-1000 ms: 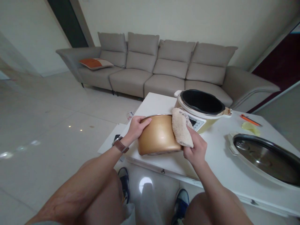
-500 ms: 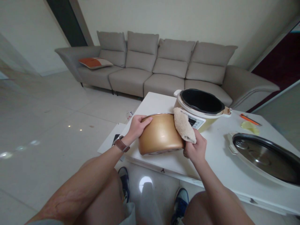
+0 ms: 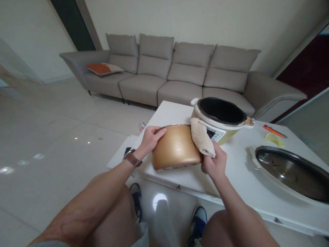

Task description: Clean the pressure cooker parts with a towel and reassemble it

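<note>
A gold-coloured inner pot point(image 3: 176, 145) is held tilted above the near edge of the white table, its base partly showing. My left hand point(image 3: 152, 140) grips its left rim, thumb on the outer wall and the other fingers hidden behind. At the pot's right side, my right hand point(image 3: 216, 160) is closed on a beige cloth point(image 3: 202, 137) that lies against the wall; some of those fingers are hidden. Just behind the pot stands the pressure cooker body point(image 3: 218, 118), lidless, with a dark interior and a control panel facing me.
On the white table point(image 3: 239, 171) to the right lies the cooker's lid point(image 3: 290, 175), inner side up. Beyond it are an orange-handled tool point(image 3: 274, 131) and a pale yellow piece point(image 3: 274, 139). A grey sofa point(image 3: 180, 75) with an orange-and-white cushion point(image 3: 104, 68) stands behind.
</note>
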A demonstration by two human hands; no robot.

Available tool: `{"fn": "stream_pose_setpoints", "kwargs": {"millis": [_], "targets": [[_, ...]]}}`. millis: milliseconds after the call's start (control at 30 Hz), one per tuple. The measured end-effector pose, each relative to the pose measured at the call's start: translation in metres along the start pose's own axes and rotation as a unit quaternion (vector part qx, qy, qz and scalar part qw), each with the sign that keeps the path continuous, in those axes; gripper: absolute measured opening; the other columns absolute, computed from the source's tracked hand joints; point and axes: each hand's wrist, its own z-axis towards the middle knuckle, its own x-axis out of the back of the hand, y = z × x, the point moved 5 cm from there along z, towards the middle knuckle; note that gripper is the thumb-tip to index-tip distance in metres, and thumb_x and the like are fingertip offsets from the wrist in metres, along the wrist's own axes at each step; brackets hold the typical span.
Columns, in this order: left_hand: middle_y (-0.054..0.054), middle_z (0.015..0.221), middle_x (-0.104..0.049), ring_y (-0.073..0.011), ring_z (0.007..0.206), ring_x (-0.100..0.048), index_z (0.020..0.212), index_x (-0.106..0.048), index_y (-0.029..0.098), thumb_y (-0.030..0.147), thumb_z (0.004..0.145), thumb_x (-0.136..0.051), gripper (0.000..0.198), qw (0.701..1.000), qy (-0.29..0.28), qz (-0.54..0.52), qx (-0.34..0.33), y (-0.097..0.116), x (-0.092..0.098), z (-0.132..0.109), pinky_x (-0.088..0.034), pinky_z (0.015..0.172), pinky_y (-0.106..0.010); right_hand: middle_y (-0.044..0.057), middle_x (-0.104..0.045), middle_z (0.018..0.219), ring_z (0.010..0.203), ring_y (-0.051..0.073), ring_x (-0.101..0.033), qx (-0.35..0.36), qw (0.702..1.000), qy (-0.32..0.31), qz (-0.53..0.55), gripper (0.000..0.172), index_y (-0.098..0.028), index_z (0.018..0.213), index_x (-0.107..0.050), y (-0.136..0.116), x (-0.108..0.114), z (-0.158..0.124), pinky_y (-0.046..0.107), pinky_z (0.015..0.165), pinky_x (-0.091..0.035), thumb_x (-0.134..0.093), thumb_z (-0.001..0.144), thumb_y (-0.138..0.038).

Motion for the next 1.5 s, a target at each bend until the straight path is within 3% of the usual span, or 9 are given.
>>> {"fn": "stream_pose_setpoints", "kwargs": {"millis": [533,633,767,833,900,1100,1200,1367,1500], "targets": [[0.003,0.055,-0.034,-0.0097,0.055,-0.031,0.053,-0.046,0.018,0.055,0.083,-0.064,0.051,1.0,0.008,0.028,0.002,0.001,-0.001,-0.001,-0.019,0.053,-0.028,0.006,-0.081,0.1,0.087,0.026,-0.075,-0.091,0.995,0.023,-0.017,0.036,-0.019,0.114,-0.074,0.009,-0.002,0.002,0.035,0.078,-0.058,-0.051,0.087,-0.023],[0.003,0.054,-0.034,-0.0096,0.055,-0.031,0.052,-0.047,0.018,0.056,0.082,-0.065,0.052,0.999,0.016,0.041,0.003,0.002,0.0,-0.002,-0.019,0.052,-0.028,0.008,-0.08,0.107,0.094,0.028,-0.076,-0.016,0.999,0.035,-0.034,0.04,-0.018,0.115,-0.075,-0.001,0.002,0.0,0.037,0.082,-0.06,-0.05,0.083,-0.018],[0.003,0.054,-0.039,-0.0097,0.055,-0.033,0.052,-0.051,0.016,0.057,0.082,-0.066,0.052,0.998,0.019,0.051,0.006,0.004,0.0,-0.003,-0.021,0.052,-0.027,0.01,-0.073,0.132,0.12,0.031,-0.07,0.191,0.981,0.019,-0.02,0.059,-0.02,0.135,-0.066,-0.03,0.006,-0.002,0.045,0.1,-0.058,-0.052,0.078,-0.014],[0.002,0.055,-0.042,-0.0101,0.055,-0.035,0.054,-0.055,0.016,0.058,0.082,-0.065,0.052,0.998,0.018,0.055,0.009,0.005,0.0,-0.003,-0.022,0.052,-0.027,0.01,-0.071,0.135,0.127,0.032,-0.067,0.247,0.969,-0.005,-0.006,0.066,-0.021,0.141,-0.062,-0.038,0.006,-0.003,0.047,0.104,-0.056,-0.053,0.077,-0.014],[0.001,0.054,-0.043,-0.0104,0.055,-0.036,0.053,-0.056,0.016,0.059,0.082,-0.064,0.053,0.998,0.02,0.063,0.01,0.006,0.001,-0.003,-0.022,0.052,-0.027,0.011,-0.07,0.137,0.126,0.032,-0.067,0.225,0.974,-0.006,-0.006,0.066,-0.02,0.142,-0.061,-0.035,0.005,-0.001,0.047,0.105,-0.056,-0.053,0.077,-0.015],[0.002,0.054,-0.04,-0.0101,0.054,-0.034,0.051,-0.053,0.017,0.061,0.081,-0.064,0.054,0.997,0.031,0.073,0.014,0.007,0.001,-0.003,-0.022,0.052,-0.027,0.008,-0.08,0.107,0.095,0.027,-0.076,-0.058,0.998,0.016,-0.017,0.039,-0.019,0.116,-0.075,0.008,-0.001,0.003,0.036,0.083,-0.059,-0.053,0.084,-0.022],[0.002,0.054,-0.041,-0.0102,0.055,-0.034,0.052,-0.054,0.016,0.061,0.081,-0.064,0.054,0.997,0.028,0.067,0.014,0.007,0.001,-0.003,-0.022,0.052,-0.027,0.008,-0.081,0.104,0.091,0.026,-0.075,-0.135,0.991,0.016,0.005,0.035,-0.018,0.113,-0.076,0.018,-0.003,0.005,0.035,0.08,-0.058,-0.055,0.087,-0.028],[0.002,0.054,-0.039,-0.0098,0.054,-0.033,0.052,-0.052,0.016,0.06,0.082,-0.065,0.054,0.998,0.022,0.055,0.014,0.008,0.001,-0.004,-0.021,0.052,-0.027,0.007,-0.081,0.1,0.09,0.027,-0.075,-0.129,0.991,0.03,0.007,0.033,-0.017,0.108,-0.076,0.015,-0.002,0.002,0.035,0.078,-0.057,-0.053,0.086,-0.027],[0.002,0.054,-0.039,-0.0101,0.054,-0.034,0.052,-0.052,0.017,0.059,0.081,-0.065,0.054,0.998,0.022,0.055,0.017,0.008,0.0,-0.005,-0.021,0.052,-0.028,0.008,-0.08,0.107,0.096,0.029,-0.076,-0.01,0.999,0.045,-0.018,0.04,-0.018,0.113,-0.075,-0.001,0.003,-0.004,0.039,0.083,-0.06,-0.052,0.081,-0.023]]}}
